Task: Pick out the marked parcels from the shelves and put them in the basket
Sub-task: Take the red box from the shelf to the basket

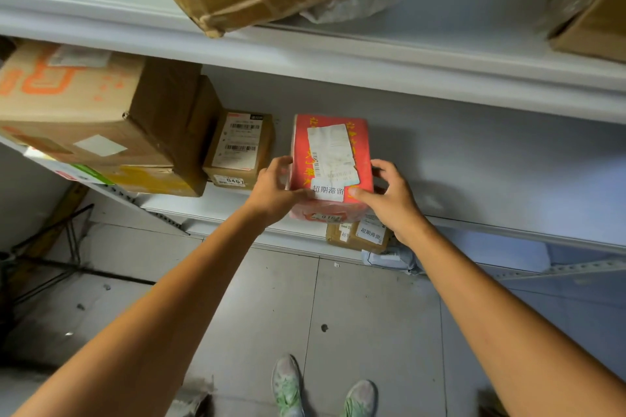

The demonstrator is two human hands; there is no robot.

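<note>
The red parcel (333,159) is at the front edge of the shelf (474,173). The left hand (274,189) holds its 9 o'clock side and the right hand (394,201) its 3 o'clock side, with fingers (384,166) curled round it.

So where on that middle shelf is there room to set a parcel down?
Right of the red parcel the middle shelf lies bare. A narrow strip shows between the parcel and the small labelled box. The left end is crowded with stacked boxes.
</note>
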